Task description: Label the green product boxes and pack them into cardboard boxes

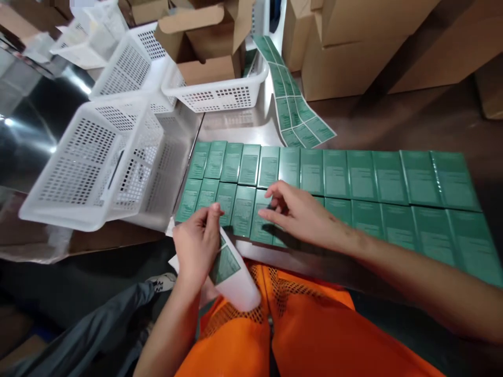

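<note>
Two rows of flat green boxes (353, 178) lie side by side on a metal table (236, 123). My left hand (196, 246) grips a curled white backing sheet (236, 277) that carries green labels, held at the table's near edge. My right hand (302, 212) rests with its fingertips on a green box (261, 212) in the near row, fingers pressed flat on its top. I cannot tell whether a label lies under the fingers.
An empty white perforated basket (94, 162) stands tilted at the left. Another white basket (220, 91) holding an open cardboard box sits behind. A sheet of green labels (294, 110) hangs over the far edge. Cardboard cartons (353, 47) stack at the back right. An orange mesh garment (298, 324) is below.
</note>
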A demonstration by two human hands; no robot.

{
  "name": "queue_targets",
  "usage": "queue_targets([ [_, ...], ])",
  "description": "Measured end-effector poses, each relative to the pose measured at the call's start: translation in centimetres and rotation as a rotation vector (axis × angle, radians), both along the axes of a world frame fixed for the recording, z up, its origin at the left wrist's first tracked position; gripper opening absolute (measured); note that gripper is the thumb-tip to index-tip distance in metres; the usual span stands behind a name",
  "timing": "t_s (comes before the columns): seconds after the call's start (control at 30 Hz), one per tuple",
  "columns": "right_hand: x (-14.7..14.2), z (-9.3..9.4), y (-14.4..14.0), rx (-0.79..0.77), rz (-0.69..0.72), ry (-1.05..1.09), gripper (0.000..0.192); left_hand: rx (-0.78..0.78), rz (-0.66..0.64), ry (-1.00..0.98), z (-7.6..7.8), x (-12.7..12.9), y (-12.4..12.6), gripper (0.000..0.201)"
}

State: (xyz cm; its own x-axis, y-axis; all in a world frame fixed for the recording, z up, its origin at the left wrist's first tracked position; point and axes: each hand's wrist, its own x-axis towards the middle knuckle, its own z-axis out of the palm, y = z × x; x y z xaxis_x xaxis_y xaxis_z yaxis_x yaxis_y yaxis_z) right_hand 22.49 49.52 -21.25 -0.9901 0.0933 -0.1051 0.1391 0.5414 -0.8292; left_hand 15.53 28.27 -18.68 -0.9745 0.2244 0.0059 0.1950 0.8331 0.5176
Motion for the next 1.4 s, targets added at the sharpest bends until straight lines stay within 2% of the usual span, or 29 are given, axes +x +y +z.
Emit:
queue_targets([
  [0.07, 1.2, 1.3, -1.7, -0.098, 0.021, 0.039, 0.033, -0.004, 0.095, 0.169, 0.5, -0.4, -0.1, 0.043],
  [0.13, 2.2, 2.0, -3.7, -0.145, 0.040, 0.072, 0.037, -0.024, 0.125, 0.257, 0.8, -0.7, -0.1, 0.044],
  [0.23, 2.8, 1.6, -6.1, -0.156, 0.038, 0.145, 0.022, -0.048, 0.130, 0.274, 0.9, -0.9, 0.1, 0.043],
  [0.3, 2.7, 0.8, -6.9, -0.110, -0.020, 0.232, 0.009, -0.055, 0.130, 0.264, 1.0, -0.9, 0.0, 0.043],
  [0.4, 2.5, -0.1, -7.1, 0.050, -0.084, 0.408, 0.015, -0.038, 0.131, 0.239, 1.0, -0.9, -0.1, 0.043],
  [0.5, 2.6, -0.8, -7.3, 0.297, -0.073, 0.645, 0.019, -0.033, 0.137, 0.224, 0.9, -1.2, 0.1, 0.044],
  [0.57, 3.1, -1.1, -7.7, 0.428, -0.010, 0.831, 0.020, -0.049, 0.141, 0.226, 0.8, -1.8, 0.3, 0.045],
  [0.6, 3.5, -1.1, -7.9, 0.437, 0.057, 0.916, 0.019, -0.062, 0.145, 0.229, 0.7, -2.1, 0.3, 0.046],
  [0.67, 4.5, -0.8, -7.9, 0.294, 0.206, 0.993, 0.018, -0.089, 0.163, 0.250, 0.4, -2.9, 0.1, 0.046],
  [0.73, 5.5, 0.1, -7.0, 0.081, 0.309, 0.922, 0.016, -0.088, 0.163, 0.290, 0.1, -3.6, -0.3, 0.047],
  [0.77, 5.9, 0.8, -6.1, -0.013, 0.315, 0.878, 0.016, -0.058, 0.134, 0.289, 0.0, -3.8, -0.5, 0.049],
  [0.83, 6.3, 2.2, -3.5, -0.134, 0.214, 0.794, 0.014, 0.088, 0.021, 0.167, -0.2, -3.7, -0.6, 0.053],
  [0.9, 6.1, 3.1, -0.4, -0.182, 0.004, 0.646, 0.007, 0.260, -0.147, -0.103, -0.2, -3.0, -0.1, 0.055],
  [0.97, 5.4, 3.1, 2.5, -0.218, -0.190, 0.399, 0.006, 0.333, -0.323, -0.360, -0.2, -1.7, 0.9, 0.052],
  [1.0, 5.0, 2.8, 3.7, -0.246, -0.232, 0.273, 0.009, 0.318, -0.402, -0.445, -0.3, -1.1, 1.6, 0.049],
  [1.07, 4.1, 1.9, 5.2, -0.334, -0.245, 0.128, 0.017, 0.250, -0.512, -0.542, -0.5, 0.1, 2.9, 0.046],
  [1.13, 3.4, 1.0, 5.9, -0.389, -0.221, 0.080, 0.021, 0.198, -0.553, -0.596, -1.0, 1.0, 3.9, 0.041],
  [1.23, 2.9, 0.3, 5.7, -0.339, -0.175, 0.053, 0.017, 0.164, -0.580, -0.624, -1.7, 1.8, 4.5, 0.037],
  [1.4, 2.5, -0.4, 5.1, -0.070, -0.131, 0.002, 0.012, 0.069, -0.559, -0.615, -2.8, 2.6, 4.4, 0.041],
])
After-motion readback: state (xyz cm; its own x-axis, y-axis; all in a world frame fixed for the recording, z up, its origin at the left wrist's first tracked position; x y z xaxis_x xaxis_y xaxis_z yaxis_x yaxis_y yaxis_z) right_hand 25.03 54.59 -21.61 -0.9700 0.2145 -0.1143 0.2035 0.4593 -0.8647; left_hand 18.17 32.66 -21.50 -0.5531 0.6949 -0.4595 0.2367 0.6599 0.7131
